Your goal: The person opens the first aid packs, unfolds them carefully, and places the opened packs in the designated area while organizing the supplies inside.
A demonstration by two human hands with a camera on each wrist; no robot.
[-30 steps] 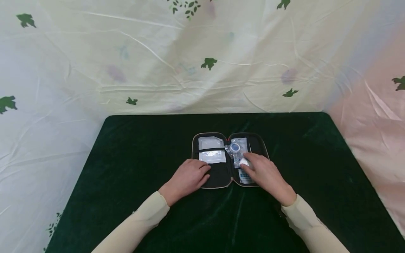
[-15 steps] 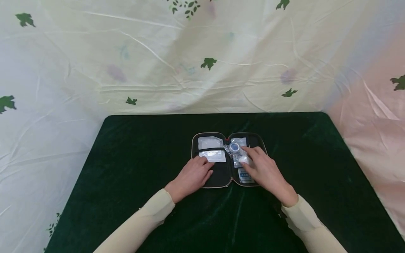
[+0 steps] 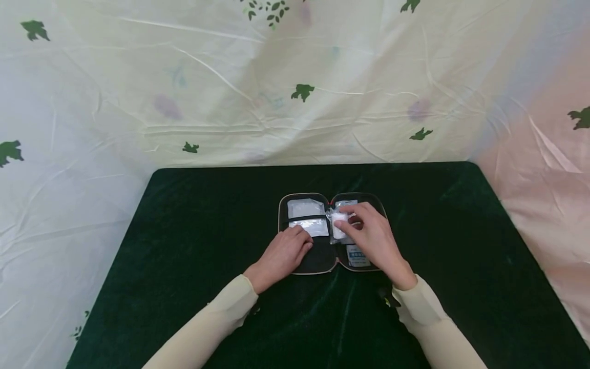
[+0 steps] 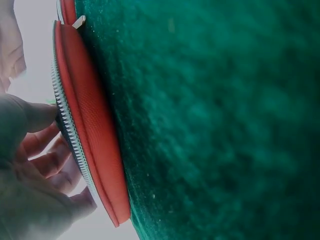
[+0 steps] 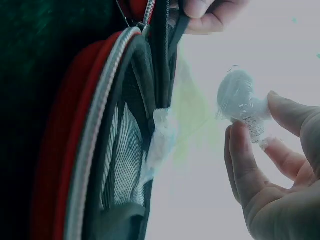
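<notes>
A small zip case lies unfolded on the table, black inside, with a red shell in the left wrist view. My right hand pinches a small white roll in clear plastic wrap between thumb and fingers, raised above the case's right half. My left hand rests at the left half, its fingers relaxed over the rim near the zip. Beside its fingertips, flat white packets lie under a black elastic strap. A blue-and-white packet sits in the right half.
Dark green velvet cloth covers the table. Behind it hangs a pale curtain with green leaf prints. In the right wrist view, a mesh pocket lines the case, and a crinkled clear wrapper sticks out at its edge.
My right hand has taken hold of the wrapped roll and lifted it, moving up and left over the case. The roll has tipped. My left hand has shifted slightly right.
</notes>
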